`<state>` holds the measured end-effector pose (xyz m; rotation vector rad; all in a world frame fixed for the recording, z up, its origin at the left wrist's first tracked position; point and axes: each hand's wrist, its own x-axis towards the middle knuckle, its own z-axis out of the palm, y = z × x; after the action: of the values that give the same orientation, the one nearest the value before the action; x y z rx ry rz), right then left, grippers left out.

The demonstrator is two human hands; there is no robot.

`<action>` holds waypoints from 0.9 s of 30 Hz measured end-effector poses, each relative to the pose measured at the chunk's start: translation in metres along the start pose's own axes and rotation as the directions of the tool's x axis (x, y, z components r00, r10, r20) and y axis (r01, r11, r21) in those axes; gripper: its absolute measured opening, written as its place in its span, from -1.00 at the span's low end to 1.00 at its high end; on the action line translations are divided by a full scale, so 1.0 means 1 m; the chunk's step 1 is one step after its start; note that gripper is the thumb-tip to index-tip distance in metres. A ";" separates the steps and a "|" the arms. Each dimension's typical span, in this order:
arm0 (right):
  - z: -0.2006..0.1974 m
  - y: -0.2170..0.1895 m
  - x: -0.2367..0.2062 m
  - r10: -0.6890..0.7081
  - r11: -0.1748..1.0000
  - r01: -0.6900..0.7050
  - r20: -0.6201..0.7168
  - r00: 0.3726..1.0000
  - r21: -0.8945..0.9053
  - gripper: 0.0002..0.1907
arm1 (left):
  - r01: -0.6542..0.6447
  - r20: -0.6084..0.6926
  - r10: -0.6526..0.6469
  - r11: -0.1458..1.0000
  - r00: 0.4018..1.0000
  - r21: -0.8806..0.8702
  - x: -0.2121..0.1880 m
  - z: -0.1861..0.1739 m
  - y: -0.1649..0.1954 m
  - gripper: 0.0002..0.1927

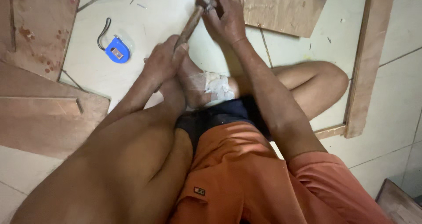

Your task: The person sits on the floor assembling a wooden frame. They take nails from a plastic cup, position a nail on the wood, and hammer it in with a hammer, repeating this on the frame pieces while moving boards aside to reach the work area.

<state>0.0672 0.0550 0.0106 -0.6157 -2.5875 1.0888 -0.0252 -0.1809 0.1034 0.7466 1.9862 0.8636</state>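
The person sits on the tiled floor (145, 17), legs folded. The left hand (163, 62) is closed around the lower end of a hammer's wooden handle (190, 25), which slants up and away from it. The right hand (226, 15) is curled over the metal hammer head (206, 3) at the far end, beside the edge of a plywood board (285, 8). So the hammer spans between both hands, above a foot (200, 85) streaked with white. A blue tape measure (117, 50) lies on the floor, well left of the left hand. A wooden strip (367, 61) lies to the right.
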 end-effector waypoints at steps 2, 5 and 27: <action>-0.002 0.001 0.002 -0.043 0.999 0.043 0.007 0.999 0.005 -0.50 | 0.022 -0.026 -0.023 0.998 0.999 -0.052 0.000 0.000 0.001 -0.54; -0.008 0.003 0.006 -0.092 0.996 0.093 0.074 0.993 -0.017 -0.22 | -0.031 -0.076 0.020 0.989 0.997 -0.145 -0.005 -0.005 0.003 -0.54; -0.019 0.010 0.001 -0.054 0.823 0.250 0.369 0.928 -0.510 0.06 | 0.009 -0.010 -0.010 0.998 1.000 -0.061 -0.001 -0.012 0.000 -0.58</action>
<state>0.0765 0.0734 0.0162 -0.3291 -3.2162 0.4010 -0.0347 -0.1850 0.1091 0.6985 1.9622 0.9197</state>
